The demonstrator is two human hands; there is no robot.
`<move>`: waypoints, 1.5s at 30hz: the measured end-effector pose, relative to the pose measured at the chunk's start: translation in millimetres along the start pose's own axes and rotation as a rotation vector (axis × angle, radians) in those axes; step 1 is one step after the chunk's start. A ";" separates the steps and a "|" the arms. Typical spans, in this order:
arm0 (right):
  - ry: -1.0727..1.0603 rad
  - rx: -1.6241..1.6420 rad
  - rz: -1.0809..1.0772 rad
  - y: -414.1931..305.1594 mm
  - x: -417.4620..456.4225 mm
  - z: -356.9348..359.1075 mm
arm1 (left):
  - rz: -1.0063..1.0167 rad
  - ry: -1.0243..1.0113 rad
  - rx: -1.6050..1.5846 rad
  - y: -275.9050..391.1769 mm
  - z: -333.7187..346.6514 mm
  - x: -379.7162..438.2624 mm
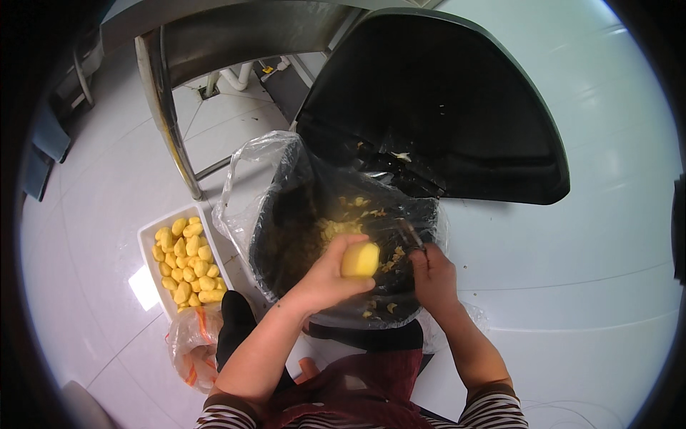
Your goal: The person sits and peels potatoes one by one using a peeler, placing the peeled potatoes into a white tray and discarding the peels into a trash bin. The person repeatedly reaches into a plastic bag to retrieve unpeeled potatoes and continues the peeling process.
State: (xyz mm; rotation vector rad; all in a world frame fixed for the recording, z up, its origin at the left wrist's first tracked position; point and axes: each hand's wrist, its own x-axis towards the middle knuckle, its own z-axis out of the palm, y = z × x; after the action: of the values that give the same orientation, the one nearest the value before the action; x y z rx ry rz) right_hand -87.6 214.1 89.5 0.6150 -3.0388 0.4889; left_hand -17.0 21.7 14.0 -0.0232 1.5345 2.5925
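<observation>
My left hand (335,279) grips a peeled potato (360,259), smooth and yellow, above the open black bin. My right hand (435,276) is closed around a peeler or small knife (410,233); its blade is blurred and points up and left, apart from the potato. Below both hands, the black trash bin (262,252) is lined with a clear plastic bag (236,214). Yellow and brown peelings (340,228) lie inside it. To the left on the floor, a white plastic tray (151,257) holds several peeled potatoes (185,260).
The bin's black lid (439,107) stands open behind it. A steel table (252,40) with a metal leg (171,128) is at the upper left. A clear plastic bag with orange stripes (195,343) lies beside the tray, near my leg.
</observation>
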 end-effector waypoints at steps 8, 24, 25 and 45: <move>-0.023 0.067 -0.085 -14.4 -2.3 -8.9 | 0.001 -0.094 -0.257 -2.5 -8.7 0.0; -0.118 -0.187 -0.570 -41.1 -15.4 -6.6 | 0.059 -0.101 -0.083 -14.9 -8.8 0.0; -0.123 -0.190 -0.574 -41.0 -14.7 -6.1 | 0.054 -0.092 -0.073 -14.6 -9.2 -0.1; -0.167 -0.293 -0.289 -27.5 -2.4 4.7 | 0.092 0.004 0.274 -11.3 -8.4 -2.8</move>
State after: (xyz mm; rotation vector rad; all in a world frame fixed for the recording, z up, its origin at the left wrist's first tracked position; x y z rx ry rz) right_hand -74.7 189.5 93.2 1.0962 -3.0040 -0.0171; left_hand -13.3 19.4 0.3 0.0708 1.9204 2.4236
